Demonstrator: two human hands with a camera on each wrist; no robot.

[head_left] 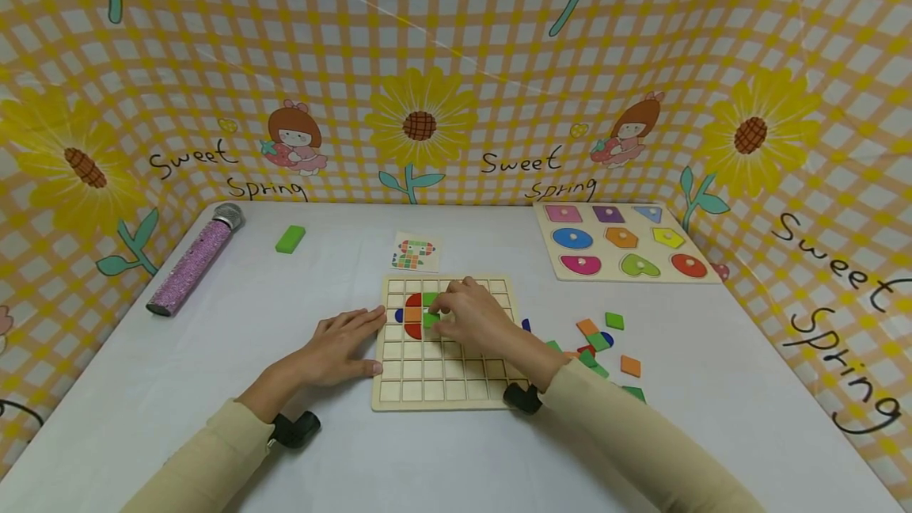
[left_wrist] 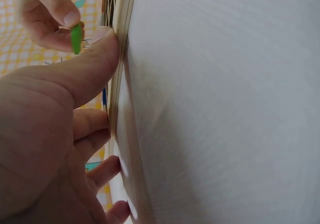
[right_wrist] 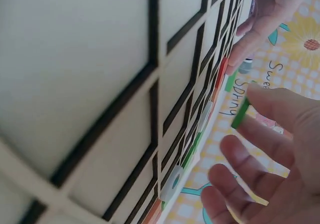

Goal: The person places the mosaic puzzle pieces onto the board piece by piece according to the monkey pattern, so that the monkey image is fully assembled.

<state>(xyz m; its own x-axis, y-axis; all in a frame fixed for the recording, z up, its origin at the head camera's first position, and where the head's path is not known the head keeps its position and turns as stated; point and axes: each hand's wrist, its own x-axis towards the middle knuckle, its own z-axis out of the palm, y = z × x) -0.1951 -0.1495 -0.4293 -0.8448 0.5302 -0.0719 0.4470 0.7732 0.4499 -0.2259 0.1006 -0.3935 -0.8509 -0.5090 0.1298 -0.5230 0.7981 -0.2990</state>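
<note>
1. Looks to me like the step in hand is setting a green tile (right_wrist: 241, 114) into the wooden board (head_left: 423, 392). The right hand (head_left: 473, 319) has it pinched between thumb and index finger, just above the grid and near the pieces laid there.
2. Next move, I'd say, calls for lining it up with a square and lowering it gently; nudging its neighbours is the obvious risk.
3. Left hand (head_left: 342, 345) isn't gripping anything: fingers apart, touching the board's left edge, probably to steady it.
4. The tile itself is thin, flat, plain green, seen nearly edge-on from the right wrist and roughly parallel with the board.
5. Board's pale wood with raised dividers, lying on the white tabletop (head_left: 442, 457). It's got a blue half-round (head_left: 399, 315), an orange square (head_left: 412, 314) and red curved pieces (head_left: 413, 332) grouped together.
</note>
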